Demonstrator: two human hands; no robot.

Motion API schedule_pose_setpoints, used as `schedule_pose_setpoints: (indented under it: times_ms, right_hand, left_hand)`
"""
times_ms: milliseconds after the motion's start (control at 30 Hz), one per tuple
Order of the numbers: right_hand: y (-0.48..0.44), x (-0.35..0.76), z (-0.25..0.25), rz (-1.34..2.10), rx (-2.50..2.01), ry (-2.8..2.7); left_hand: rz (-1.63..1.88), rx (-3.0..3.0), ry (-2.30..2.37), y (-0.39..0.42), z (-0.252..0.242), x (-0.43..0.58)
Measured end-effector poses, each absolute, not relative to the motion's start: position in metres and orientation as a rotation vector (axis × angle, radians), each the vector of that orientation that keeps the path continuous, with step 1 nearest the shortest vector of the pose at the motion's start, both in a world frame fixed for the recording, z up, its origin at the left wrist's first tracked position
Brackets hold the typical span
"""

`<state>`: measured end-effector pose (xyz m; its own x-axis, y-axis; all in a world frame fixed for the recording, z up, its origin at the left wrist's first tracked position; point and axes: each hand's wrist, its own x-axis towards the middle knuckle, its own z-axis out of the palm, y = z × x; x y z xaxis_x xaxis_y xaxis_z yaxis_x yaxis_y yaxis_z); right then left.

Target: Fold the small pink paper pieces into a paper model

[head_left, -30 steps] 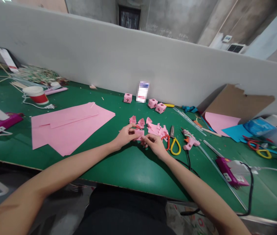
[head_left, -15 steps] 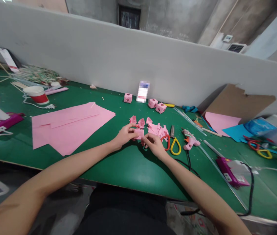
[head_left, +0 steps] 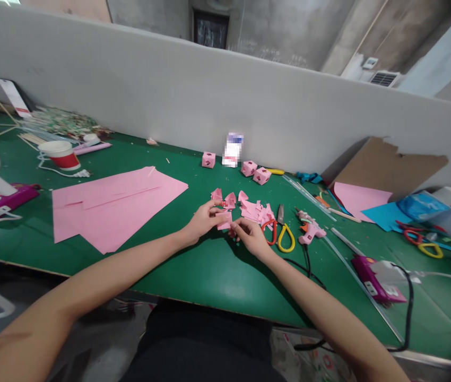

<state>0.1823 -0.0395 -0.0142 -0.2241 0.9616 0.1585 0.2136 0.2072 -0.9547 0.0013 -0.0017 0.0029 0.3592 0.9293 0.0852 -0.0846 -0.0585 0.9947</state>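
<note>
Over the green table (head_left: 209, 270), my left hand (head_left: 204, 219) and my right hand (head_left: 250, 235) meet at a small pink paper piece (head_left: 225, 220). Both hands pinch it from either side, fingers closed on its edges. Just beyond it lies a pile of small cut pink paper pieces (head_left: 253, 209). Red and yellow-handled scissors (head_left: 279, 229) rest right of my right hand. Three small pink paper cubes (head_left: 208, 159) stand farther back near the wall.
Large pink paper sheets (head_left: 110, 204) lie to the left. A pink glue gun (head_left: 308, 227) and a purple glue gun (head_left: 374, 276) with black cord lie right. A red paper cup (head_left: 60, 154), cardboard (head_left: 384, 164), blue paper (head_left: 387, 215) and more scissors (head_left: 422, 241) crowd the edges.
The pink piece has turned slightly between my fingers and my right hand has shifted a little up and left. Everything else on the table is unchanged.
</note>
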Motion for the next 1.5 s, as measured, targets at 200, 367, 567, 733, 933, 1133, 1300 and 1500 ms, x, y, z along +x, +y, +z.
schedule_pose_setpoints:
  times_ms: [200,367,567,733,933,1133,1300,1500]
  right_hand:
    - [-0.0403,0.1816,-0.017,1.087,-1.164,-1.625]
    - [-0.041,0.1808,-0.0142,1.057,-1.154,-1.64]
    - [-0.0448,0.1783,-0.0104,0.991,-1.176,-1.724]
    - [-0.0419,0.1802,-0.0127,1.028,-1.154,-1.684]
    - [-0.0419,0.1813,-0.0129,0.975,-1.144,-1.72]
    - [-0.0444,0.1786,-0.0117,1.014,-1.147,-1.714]
    - [-0.0437,0.181,-0.0126,0.995,-1.135,-1.737]
    - [-0.0433,0.1814,-0.0119,0.997,-1.147,-1.726]
  left_hand:
    - [0.986,1.372,0.847,-0.0032,0.0052,-0.0008]
    - [0.99,1.366,0.841,-0.0045,0.0041,0.0003]
    - [0.965,1.368,0.851,-0.0029,0.0063,-0.0008]
    - [0.959,1.396,0.845,-0.0019,0.0043,-0.0012]
    - [0.921,1.385,0.817,-0.0019,-0.0009,-0.0001]
    - [0.946,1.38,0.824,-0.0046,0.0053,-0.0009]
    - [0.947,1.41,0.835,-0.0063,0.0052,0.0]
    - [0.97,1.439,0.869,-0.0051,0.0016,0.0018]
